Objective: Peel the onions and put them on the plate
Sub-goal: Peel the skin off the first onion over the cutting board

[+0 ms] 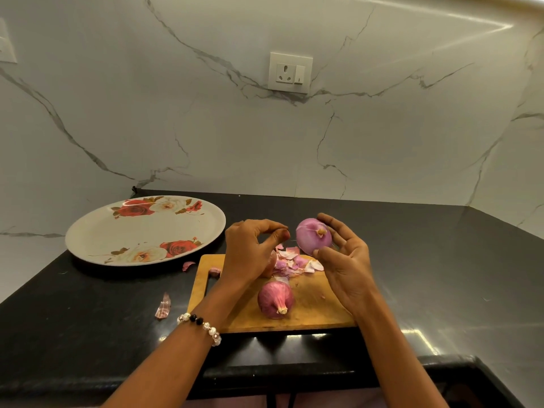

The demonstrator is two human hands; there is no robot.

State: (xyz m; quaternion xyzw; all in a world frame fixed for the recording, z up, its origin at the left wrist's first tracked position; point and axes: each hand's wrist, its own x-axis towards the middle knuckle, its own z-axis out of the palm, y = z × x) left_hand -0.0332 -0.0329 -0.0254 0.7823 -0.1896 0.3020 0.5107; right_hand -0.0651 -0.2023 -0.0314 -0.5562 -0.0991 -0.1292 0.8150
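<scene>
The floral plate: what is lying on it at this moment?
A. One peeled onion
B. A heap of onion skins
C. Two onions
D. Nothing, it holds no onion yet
D: the floral plate shows only its rose print, while the peeled onion is in the right hand and the unpeeled onion lies on the cutting board.

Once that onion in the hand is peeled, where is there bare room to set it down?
The flowered plate is bare, holding no onions. The black counter right of the cutting board is open too. The board's far end is crowded with peels, an unpeeled onion sits mid-board, and stray peel scraps lie on the counter between board and plate.
</scene>
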